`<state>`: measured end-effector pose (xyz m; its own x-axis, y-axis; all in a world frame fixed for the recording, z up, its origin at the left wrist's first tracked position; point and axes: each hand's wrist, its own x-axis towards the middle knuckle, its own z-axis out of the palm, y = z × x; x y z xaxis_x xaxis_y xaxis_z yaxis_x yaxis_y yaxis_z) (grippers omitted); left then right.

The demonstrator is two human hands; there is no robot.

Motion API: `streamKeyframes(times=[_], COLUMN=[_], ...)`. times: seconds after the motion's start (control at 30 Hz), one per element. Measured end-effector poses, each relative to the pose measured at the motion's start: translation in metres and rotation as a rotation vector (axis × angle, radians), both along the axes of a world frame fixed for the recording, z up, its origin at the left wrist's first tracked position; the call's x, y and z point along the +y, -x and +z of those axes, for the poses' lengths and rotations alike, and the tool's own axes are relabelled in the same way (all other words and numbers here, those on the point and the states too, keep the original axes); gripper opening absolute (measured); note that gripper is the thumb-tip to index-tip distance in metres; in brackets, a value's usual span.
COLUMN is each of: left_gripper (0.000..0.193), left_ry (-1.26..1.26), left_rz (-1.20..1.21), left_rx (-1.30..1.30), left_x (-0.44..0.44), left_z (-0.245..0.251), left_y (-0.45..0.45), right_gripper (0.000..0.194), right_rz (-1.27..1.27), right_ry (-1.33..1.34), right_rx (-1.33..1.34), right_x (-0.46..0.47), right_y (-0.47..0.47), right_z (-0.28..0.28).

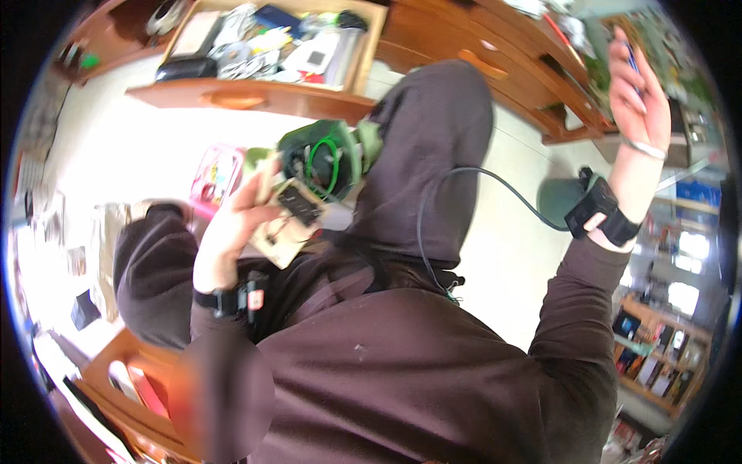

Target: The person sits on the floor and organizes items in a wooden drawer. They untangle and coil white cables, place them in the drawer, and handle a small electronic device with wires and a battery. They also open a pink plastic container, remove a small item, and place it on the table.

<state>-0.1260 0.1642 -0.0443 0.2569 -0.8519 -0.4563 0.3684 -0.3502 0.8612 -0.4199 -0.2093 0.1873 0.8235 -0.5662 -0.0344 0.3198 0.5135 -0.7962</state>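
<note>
My left hand grips a flat cream-coloured piece that carries a black part and thin wires; what device it is I cannot tell. Out to the far right my right hand is raised, with a slim blue pen-like object held along its fingers. Both wrists wear black straps with small modules, and a dark cable runs from the right one to my waist. Beyond my left hand is a dark green bin with a bright green loop of cord inside.
An open wooden drawer full of small items and cables juts out at the top. A pink tray lies left of the bin. Wooden cabinet fronts line the top right. A wooden shelf unit with assorted goods is at the right.
</note>
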Motion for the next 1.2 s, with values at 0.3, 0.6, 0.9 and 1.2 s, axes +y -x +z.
streamKeyframes(times=[0.3, 0.6, 0.9, 1.2], left_gripper=[0.061, 0.058, 0.052, 0.056], left_ry=[0.239, 0.216, 0.064, -0.163], left_rz=[0.088, 0.201, 0.165, 0.158], left_rx=[0.19, -0.014, -0.141, -0.45], left_x=[-0.016, -0.034, -0.055, -0.09], left_z=[0.037, 0.059, 0.052, 0.059], left_y=[-0.007, -0.028, -0.028, -0.058], right_gripper=[0.033, 0.077, 0.054, 0.091], right_rz=[-1.263, -1.67, -1.361, -0.792], right_ry=[-0.688, -0.396, -0.05, 0.73], right_rx=[0.029, -0.131, 1.738, 2.225], right_x=[0.11, -0.029, -0.09, -0.14], right_y=[0.279, 0.454, 0.489, 0.491], right_z=[-0.209, -0.152, -0.255, -0.304])
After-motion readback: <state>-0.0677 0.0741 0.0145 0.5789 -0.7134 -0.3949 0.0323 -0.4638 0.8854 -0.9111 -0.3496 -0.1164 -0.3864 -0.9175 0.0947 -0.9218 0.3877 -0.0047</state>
